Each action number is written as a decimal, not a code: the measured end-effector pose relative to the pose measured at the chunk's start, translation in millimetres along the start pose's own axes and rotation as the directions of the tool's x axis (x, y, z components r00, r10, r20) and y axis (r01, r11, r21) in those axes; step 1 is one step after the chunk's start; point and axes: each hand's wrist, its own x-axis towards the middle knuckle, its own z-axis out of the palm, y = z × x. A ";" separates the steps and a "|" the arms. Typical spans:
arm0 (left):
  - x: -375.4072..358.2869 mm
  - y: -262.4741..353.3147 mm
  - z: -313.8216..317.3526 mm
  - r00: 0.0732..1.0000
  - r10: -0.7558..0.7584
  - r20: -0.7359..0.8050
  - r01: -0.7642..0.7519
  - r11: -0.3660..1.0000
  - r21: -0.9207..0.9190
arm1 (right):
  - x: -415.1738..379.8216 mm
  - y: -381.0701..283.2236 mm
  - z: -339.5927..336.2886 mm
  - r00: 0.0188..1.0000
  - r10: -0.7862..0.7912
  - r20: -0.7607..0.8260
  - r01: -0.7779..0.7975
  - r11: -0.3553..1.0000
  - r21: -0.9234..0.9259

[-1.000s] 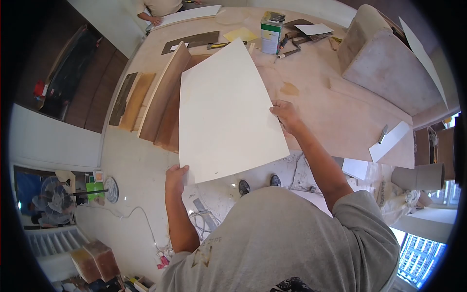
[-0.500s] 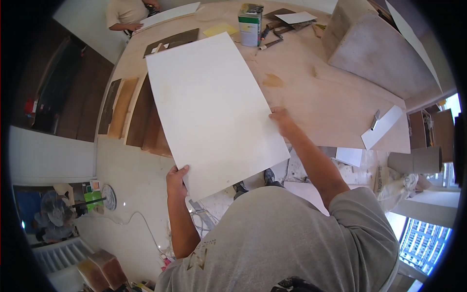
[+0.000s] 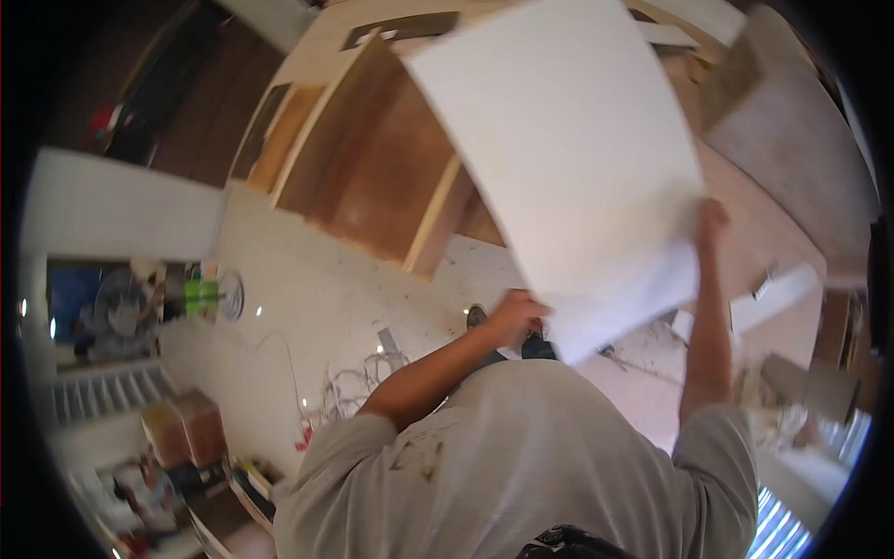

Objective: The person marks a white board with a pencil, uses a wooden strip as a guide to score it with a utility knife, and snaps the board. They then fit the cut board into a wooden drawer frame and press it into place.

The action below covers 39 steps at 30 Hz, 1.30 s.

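Observation:
A large white sheet (image 3: 568, 158), stiff like a laminate panel, hangs between my two hands over the workbench's near edge. My left hand (image 3: 520, 317) pinches its lower left edge, with the thumb on the top face. On the opposite side my right hand (image 3: 711, 224) grips the right edge; its fingers are partly blurred and hidden by the sheet. To the left of the sheet stands an open brown wooden cabinet box (image 3: 372, 168) with a pale front edge, partly covered by the sheet.
At the right are a large box-shaped carcass (image 3: 792, 130) and a white strip (image 3: 778, 293) with a metal tool on it. Cables (image 3: 358, 382) lie on the floor at left. A fan (image 3: 121, 303) and brown boxes (image 3: 186, 429) stand farther left.
The white sheet has moved to the right with both hands, uncovering more of the brown cabinet box. My view has turned left, and the person across the bench is out of sight.

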 end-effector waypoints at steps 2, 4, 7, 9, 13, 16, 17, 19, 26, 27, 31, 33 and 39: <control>34.3 -25.7 14.4 0.964 -0.131 0.232 0.134 0.991 0.004 | 19.7 -27.5 -54.7 0.995 -0.042 0.086 0.058 0.980 -0.188; 43.8 -29.8 34.5 0.936 -0.197 0.293 0.209 0.978 -0.009 | 20.0 -52.4 -88.3 0.989 -0.055 0.138 0.109 0.895 -0.432; 55.1 -44.8 40.7 0.921 -0.245 0.304 0.250 0.968 0.022 | 14.0 -35.1 -129.5 0.981 0.088 0.171 0.062 0.698 -0.714; 57.1 -46.1 29.6 0.914 -0.266 0.307 0.243 0.963 0.113 | -0.3 -41.1 -140.5 0.978 0.174 0.113 -0.016 0.606 -0.795; 45.2 -64.2 -24.0 0.951 -0.236 0.202 0.224 0.971 0.078 | -2.6 -43.3 -137.3 0.971 0.196 0.135 0.009 0.536 -0.844; 11.5 -77.0 -72.6 0.994 -0.070 0.081 0.060 0.991 0.116 | 20.1 0.2 -135.7 0.972 0.155 0.174 0.064 0.541 -0.839; 1.9 -83.5 -89.5 0.998 -0.056 0.023 0.054 0.996 0.076 | 22.0 -11.1 -125.5 0.973 0.161 0.166 0.067 0.491 -0.868; -23.0 -83.3 -114.9 0.948 -0.274 -0.160 0.231 0.942 -0.243 | 24.3 -35.6 -97.8 0.980 0.122 0.157 0.099 0.386 -0.917; -102.0 -106.0 -217.2 0.781 -0.167 -0.602 -0.192 0.853 -0.486 | -5.2 -53.1 84.3 0.953 -0.162 0.255 0.280 0.789 -0.547; -113.4 -98.0 -228.6 0.706 -0.138 -0.694 -0.282 0.845 -0.455 | -32.0 -112.3 119.2 0.958 0.048 0.282 0.091 0.884 -0.459; -144.6 -8.8 -275.5 0.218 0.078 -0.973 -0.350 0.937 -0.004 | -123.7 -254.0 251.6 0.707 0.307 0.637 -0.385 0.923 -0.017; -140.3 26.3 -327.4 -0.154 0.423 -0.893 -0.246 0.859 0.450 | -152.6 -270.4 317.9 0.725 0.241 0.646 -0.368 0.927 0.067; -135.4 169.0 -400.5 -0.011 0.901 -0.433 0.325 0.413 0.851 | -173.8 -296.5 425.9 0.810 0.401 0.428 -0.377 0.915 -0.144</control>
